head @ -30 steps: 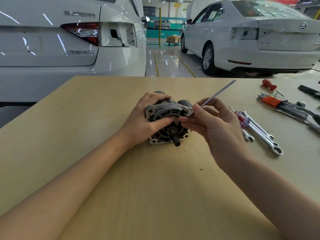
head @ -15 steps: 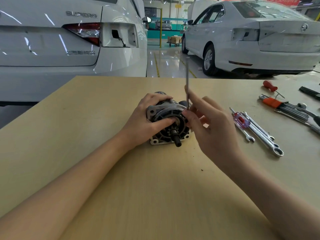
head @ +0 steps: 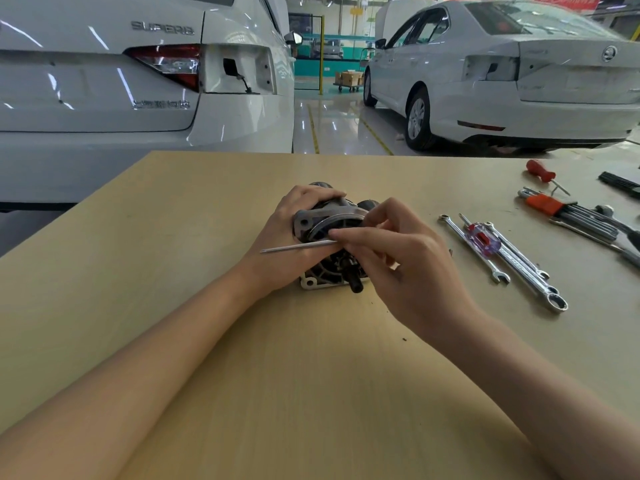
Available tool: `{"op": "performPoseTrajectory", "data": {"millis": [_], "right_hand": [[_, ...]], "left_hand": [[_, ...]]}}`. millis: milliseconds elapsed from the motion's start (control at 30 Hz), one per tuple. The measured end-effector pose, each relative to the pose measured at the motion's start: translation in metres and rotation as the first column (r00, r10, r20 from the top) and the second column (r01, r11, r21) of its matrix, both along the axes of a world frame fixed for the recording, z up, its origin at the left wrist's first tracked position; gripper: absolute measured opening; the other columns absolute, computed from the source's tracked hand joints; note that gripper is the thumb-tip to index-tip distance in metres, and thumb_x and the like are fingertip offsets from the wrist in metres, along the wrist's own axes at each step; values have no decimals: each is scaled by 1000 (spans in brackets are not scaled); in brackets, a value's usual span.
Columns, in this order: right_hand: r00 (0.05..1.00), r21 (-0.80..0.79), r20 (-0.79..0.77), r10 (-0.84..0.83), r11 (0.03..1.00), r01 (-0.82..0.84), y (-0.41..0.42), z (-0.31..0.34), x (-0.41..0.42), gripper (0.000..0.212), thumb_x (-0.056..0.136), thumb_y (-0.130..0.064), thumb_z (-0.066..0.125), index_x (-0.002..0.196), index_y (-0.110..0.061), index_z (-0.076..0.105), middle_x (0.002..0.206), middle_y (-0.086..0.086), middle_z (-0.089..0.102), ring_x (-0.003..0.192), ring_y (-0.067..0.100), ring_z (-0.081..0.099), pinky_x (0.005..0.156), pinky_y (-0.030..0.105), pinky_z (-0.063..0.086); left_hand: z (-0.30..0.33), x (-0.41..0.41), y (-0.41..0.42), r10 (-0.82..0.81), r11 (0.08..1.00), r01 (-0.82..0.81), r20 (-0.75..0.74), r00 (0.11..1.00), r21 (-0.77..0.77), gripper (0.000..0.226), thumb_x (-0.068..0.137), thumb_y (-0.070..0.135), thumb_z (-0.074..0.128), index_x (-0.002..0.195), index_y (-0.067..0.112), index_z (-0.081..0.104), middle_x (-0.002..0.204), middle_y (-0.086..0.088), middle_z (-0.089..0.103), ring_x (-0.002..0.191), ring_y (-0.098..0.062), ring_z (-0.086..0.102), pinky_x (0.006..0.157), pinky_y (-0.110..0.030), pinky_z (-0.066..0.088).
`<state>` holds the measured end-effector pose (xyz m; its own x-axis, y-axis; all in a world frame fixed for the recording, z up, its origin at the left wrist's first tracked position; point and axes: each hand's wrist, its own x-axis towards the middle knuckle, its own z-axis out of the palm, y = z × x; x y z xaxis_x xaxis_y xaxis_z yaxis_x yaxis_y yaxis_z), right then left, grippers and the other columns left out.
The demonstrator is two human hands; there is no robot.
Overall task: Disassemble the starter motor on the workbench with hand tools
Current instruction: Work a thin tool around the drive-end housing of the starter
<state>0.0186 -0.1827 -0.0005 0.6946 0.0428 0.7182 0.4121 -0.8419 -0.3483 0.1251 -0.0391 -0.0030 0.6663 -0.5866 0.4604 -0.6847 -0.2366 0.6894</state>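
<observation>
I am at a pale wooden workbench (head: 173,341), with a grey cast-metal starter motor (head: 330,268) lying on its side near the middle of it, its black shaft stub pointing toward me. My left hand (head: 294,244) wraps over the left side and top of the housing, fingers curled around it, thumb across the end face, pinning it to the bench. My right hand (head: 398,251) sits just right of the motor and touches its front. Its fingertips pinch one end of a thin, straight silver metal rod (head: 298,247), which lies nearly level and points left across my left hand. I cannot tell whether it is a long through-bolt or a slim tool.

The motor looks heavy, rigid and compact, with a ribbed end plate and mounting ears. I judge the round body could roll, so the broad grasp around the housing seems the right hold, away from the shaft. The rod looks light, stiff and smooth, likely slippery, so a firm pinch near its end suits it.

To my right lie several silver combination spanners (head: 519,268), a clear red-and-purple-handled screwdriver (head: 483,239) and an orange-holdered set of hex keys (head: 568,213). Two white cars stand beyond the bench.
</observation>
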Motion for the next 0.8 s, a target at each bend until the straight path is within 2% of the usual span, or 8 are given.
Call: {"op": "performPoseTrajectory", "data": {"millis": [167,233,267,333,400,600,667,800], "right_hand": [[1000,8,9,18,1000,-18,2,4,-3,17,90,-3,61,101,-10,71,88,0,52,67,11,46,61,22,40],[999,132,25,20,991,-23,6,6,-5,11,89,-3,61,94,-11,66,83,-2,55,65,10,48,60,21,41],[1000,264,13,28,964,-31,7,7,-5,11,89,-3,61,91,-14,63,79,-4,56,63,9,49,58,22,42],[995,598,-38,96,799,-54,8,12,-6,15,90,0,60,87,-15,57,72,-3,57,57,11,51,53,28,43],[980,817,-73,184,575,-47,4,16,-7,15,91,4,55,85,-10,56,71,5,56,54,14,52,50,26,45],[937,996,-82,341,57,66,-5,20,-2,14,90,7,52,81,-4,51,64,10,58,50,18,60,51,26,53],[937,998,-44,347,-26,57,-5,19,-2,15,90,7,54,79,-4,51,63,10,60,51,18,63,50,24,54],[932,999,-4,362,-48,23,-4,18,-1,15,89,7,55,79,-4,50,62,11,62,55,21,66,53,24,54]], "left_hand": [[0,-2,-1,-1,1000,0,-33,999,-22,55,74,38,66,126,26,54,125,6,50,122,-11,47,106,-36,40],[1,-3,-1,-19,998,16,-58,998,-59,51,73,34,66,122,29,55,124,4,51,122,-13,48,106,-38,41],[0,-3,-1,-17,998,12,-63,998,-65,50,73,33,66,122,29,56,123,3,51,122,-13,48,106,-39,41],[0,-2,-1,0,999,-2,-57,998,-46,53,73,34,66,124,26,56,123,5,51,122,-12,48,106,-39,40],[0,-2,-1,3,1000,-4,-52,999,-29,55,74,35,66,127,23,56,123,5,50,122,-12,47,107,-38,40],[1,-2,-1,17,1000,-17,-39,999,-18,56,74,36,66,127,20,57,123,4,51,122,-12,47,108,-36,37],[1,-3,-1,19,1000,-19,-36,999,-16,56,74,36,65,127,21,57,123,3,51,122,-12,47,108,-35,37],[1,-4,-2,16,1000,-17,-36,999,-22,55,74,35,65,126,23,57,123,2,52,122,-13,47,108,-36,37]]}}
